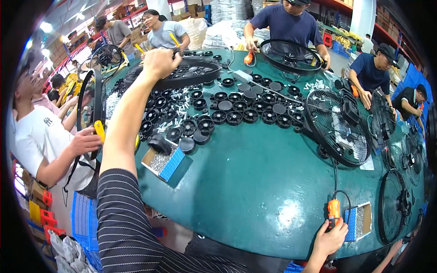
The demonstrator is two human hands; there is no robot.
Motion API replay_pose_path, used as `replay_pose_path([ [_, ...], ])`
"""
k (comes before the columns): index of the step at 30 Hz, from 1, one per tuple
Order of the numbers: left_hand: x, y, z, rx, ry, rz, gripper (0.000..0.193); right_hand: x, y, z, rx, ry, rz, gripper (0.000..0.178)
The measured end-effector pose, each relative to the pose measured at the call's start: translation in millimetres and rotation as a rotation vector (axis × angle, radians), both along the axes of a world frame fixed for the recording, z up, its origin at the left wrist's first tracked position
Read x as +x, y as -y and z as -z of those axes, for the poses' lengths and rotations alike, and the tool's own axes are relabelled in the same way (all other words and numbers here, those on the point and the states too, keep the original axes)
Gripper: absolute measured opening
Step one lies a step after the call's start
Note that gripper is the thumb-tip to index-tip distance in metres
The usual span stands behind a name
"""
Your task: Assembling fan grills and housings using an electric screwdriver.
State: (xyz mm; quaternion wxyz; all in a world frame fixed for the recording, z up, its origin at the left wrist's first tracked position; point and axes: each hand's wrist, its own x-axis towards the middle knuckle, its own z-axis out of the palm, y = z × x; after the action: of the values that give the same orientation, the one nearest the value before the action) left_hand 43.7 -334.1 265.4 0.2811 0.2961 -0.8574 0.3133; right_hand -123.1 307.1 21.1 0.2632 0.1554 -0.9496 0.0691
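My left arm stretches far across the green table [241, 182]. At its end my left hand [159, 63] is closed on a dark part of a round black fan [195, 73], lying above the loose black parts. The exact part inside the fingers is hidden. At the near right edge my right hand [331, 237] wraps round an orange and black electric screwdriver [334, 209], its cord running up from it. Beside that hand stands an open blue box of small screws [360, 220].
Several round black caps [234, 117] and loose silver fasteners [166, 125] cover the middle. Another screw box [159, 161] sits near left. Wire-guard fans stand at right [339, 127] and far right [393, 207]. Co-workers line the table; a person [291, 22] opposite handles a fan [291, 57].
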Motion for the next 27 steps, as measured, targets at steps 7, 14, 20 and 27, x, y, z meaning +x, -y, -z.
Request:
replay_pose_path([
  [7, 41.1, 69.0, 76.7, 0.021, -0.079, -0.193, 0.045, 1.1, 13.4, -1.9, 0.002, 0.032, 0.031, 0.044],
  [14, 47.5, 95.8, 120.4, 0.348, 0.137, -0.307, 0.047, 0.8, 16.8, -4.5, 0.047, 0.002, 0.05, 0.038],
  [20, 35.6, 72.5, 103.2, 0.408, 0.333, -0.291, 0.042, -0.8, 13.7, -5.6, -0.037, 0.026, 0.013, 0.04],
  [27, -8.9, -69.8, 77.2, 0.19, 0.251, 0.296, 0.024, -8.0, -5.6, -8.9, -0.151, -0.063, -0.002, 0.031],
])
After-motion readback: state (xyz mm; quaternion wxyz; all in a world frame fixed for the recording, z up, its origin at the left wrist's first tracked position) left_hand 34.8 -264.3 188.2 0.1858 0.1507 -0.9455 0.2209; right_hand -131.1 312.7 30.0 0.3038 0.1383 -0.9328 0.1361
